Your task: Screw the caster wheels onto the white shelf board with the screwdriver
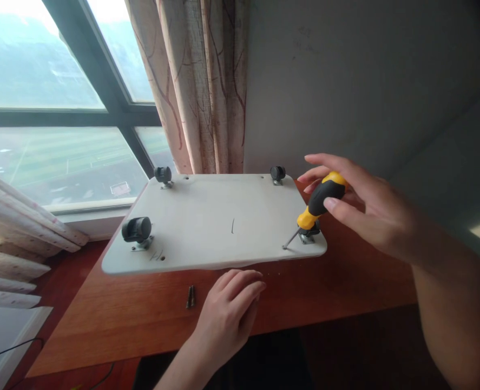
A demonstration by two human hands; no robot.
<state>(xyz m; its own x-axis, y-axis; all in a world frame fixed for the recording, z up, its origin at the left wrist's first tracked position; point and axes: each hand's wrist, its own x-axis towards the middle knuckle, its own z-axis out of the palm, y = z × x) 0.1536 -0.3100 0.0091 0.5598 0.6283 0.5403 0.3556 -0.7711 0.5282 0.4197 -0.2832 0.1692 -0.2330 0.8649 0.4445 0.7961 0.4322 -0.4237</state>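
A pale grey board (215, 222) lies on the wooden table (142, 319) with small black caster wheels at its corners: near left (136, 229), far left (163, 174), far right (277, 173). My right hand (365, 208) grips the yellow-and-black handle of a screwdriver (319, 206), whose tip touches the board beside the near-right caster (309, 233). My left hand (227, 314) rests on the table at the board's near edge, fingers curled, holding nothing that I can see. Loose screws (190, 297) lie on the table left of that hand.
A window (53, 108) and a patterned curtain (199, 86) stand behind the table on the left. A grey wall (345, 81) rises behind the board. A white sill with a cable (8, 346) runs along the lower left.
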